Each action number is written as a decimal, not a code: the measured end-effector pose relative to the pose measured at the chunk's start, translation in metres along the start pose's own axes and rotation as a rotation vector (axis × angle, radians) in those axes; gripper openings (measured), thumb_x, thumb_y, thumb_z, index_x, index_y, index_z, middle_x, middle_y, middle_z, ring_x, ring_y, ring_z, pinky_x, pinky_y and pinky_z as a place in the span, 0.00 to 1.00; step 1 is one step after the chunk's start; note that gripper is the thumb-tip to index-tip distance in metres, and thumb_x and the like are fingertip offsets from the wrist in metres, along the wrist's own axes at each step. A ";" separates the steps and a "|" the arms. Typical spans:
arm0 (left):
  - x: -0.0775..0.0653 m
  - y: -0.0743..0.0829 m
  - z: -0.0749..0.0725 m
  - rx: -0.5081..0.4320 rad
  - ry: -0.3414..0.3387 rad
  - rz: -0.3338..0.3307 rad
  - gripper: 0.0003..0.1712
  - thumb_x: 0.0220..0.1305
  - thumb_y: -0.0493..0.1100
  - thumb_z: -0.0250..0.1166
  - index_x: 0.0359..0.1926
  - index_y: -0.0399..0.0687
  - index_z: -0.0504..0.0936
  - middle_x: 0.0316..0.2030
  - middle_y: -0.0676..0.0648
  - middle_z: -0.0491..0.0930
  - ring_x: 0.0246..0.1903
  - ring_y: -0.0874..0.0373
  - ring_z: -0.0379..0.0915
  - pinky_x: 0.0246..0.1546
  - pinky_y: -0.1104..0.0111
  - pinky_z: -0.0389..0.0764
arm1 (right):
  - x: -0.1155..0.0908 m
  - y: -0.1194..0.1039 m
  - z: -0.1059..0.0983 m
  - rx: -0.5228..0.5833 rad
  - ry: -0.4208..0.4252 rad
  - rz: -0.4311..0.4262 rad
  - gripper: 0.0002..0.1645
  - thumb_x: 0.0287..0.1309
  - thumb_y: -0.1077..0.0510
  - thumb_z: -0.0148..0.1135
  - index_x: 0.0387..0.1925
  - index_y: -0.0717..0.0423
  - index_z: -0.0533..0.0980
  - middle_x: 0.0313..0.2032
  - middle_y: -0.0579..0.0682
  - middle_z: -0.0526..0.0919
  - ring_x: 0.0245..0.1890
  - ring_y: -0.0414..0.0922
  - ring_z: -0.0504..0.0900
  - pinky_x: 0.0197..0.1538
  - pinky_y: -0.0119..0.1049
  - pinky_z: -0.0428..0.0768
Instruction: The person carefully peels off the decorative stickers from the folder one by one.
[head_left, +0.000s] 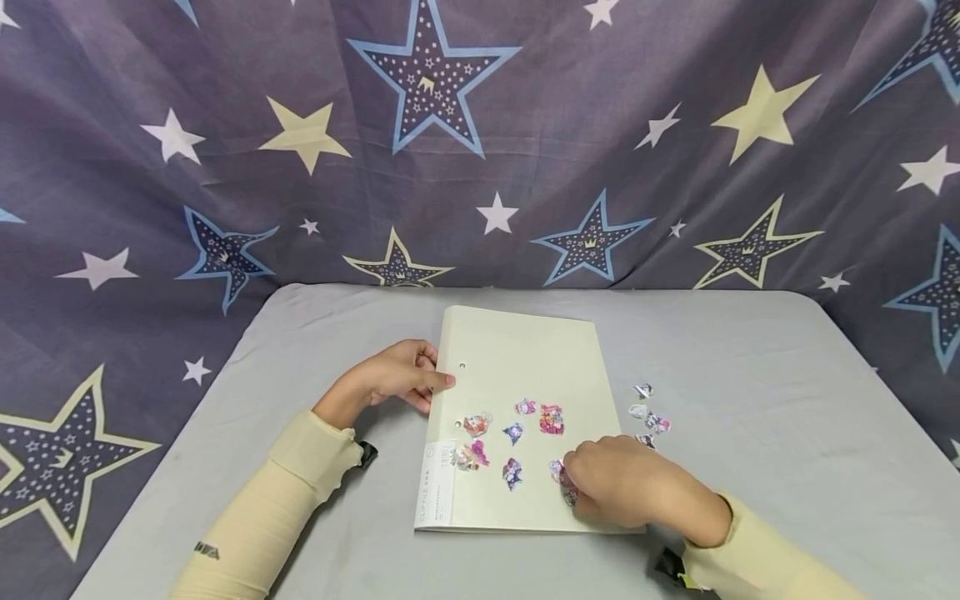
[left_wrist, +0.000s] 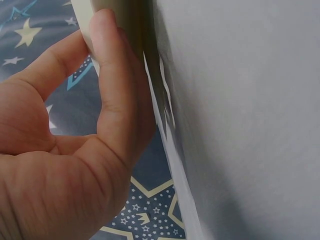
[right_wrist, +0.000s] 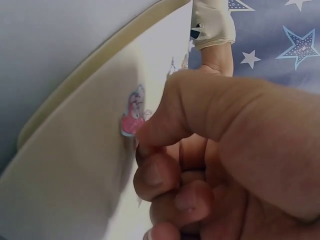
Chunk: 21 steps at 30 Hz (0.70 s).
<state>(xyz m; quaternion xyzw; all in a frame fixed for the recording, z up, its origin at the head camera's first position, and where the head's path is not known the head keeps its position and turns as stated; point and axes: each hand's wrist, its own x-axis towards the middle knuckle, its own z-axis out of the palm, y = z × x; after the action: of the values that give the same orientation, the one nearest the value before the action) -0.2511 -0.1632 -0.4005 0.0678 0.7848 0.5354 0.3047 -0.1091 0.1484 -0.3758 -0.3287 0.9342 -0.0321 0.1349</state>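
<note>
A cream clip file (head_left: 528, 354) lies closed on the table, its white label (head_left: 435, 492) at the lower left. My left hand (head_left: 401, 375) grips its spine edge, thumb on top of the cover and fingers against the side. Over the lower right of the cover, my right hand (head_left: 630, 479) pinches a small pink sticker (right_wrist: 133, 112) between thumb and index finger. My fingers partly hide this sticker, and I cannot tell whether it touches the cover. Several colourful cartoon stickers, among them a pink square sticker (head_left: 551, 419) and a purple sticker (head_left: 512, 473), lie spread over the cover.
To the right of the file, several loose stickers (head_left: 657, 422) lie on the grey tablecloth (head_left: 772, 400). A dark curtain (head_left: 525, 175) printed with stars hangs behind the table and at its sides.
</note>
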 end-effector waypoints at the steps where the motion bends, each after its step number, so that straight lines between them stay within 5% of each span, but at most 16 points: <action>1: 0.000 0.000 0.000 -0.002 0.002 -0.001 0.27 0.56 0.41 0.70 0.48 0.34 0.65 0.27 0.44 0.73 0.23 0.54 0.75 0.30 0.59 0.87 | -0.001 0.000 -0.001 0.001 0.003 -0.005 0.09 0.45 0.57 0.62 0.20 0.48 0.69 0.18 0.40 0.67 0.17 0.38 0.62 0.19 0.30 0.65; 21: 0.003 -0.002 -0.001 -0.004 0.001 -0.008 0.28 0.56 0.41 0.70 0.49 0.33 0.65 0.28 0.44 0.73 0.23 0.54 0.75 0.31 0.60 0.87 | -0.008 -0.001 -0.007 0.033 0.048 -0.044 0.12 0.44 0.58 0.61 0.17 0.45 0.65 0.17 0.39 0.66 0.17 0.36 0.58 0.17 0.29 0.62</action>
<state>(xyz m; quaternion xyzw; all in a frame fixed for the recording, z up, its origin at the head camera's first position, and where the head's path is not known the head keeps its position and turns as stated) -0.2532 -0.1634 -0.4029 0.0639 0.7841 0.5358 0.3065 -0.1049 0.1522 -0.3667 -0.3461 0.9291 -0.0585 0.1169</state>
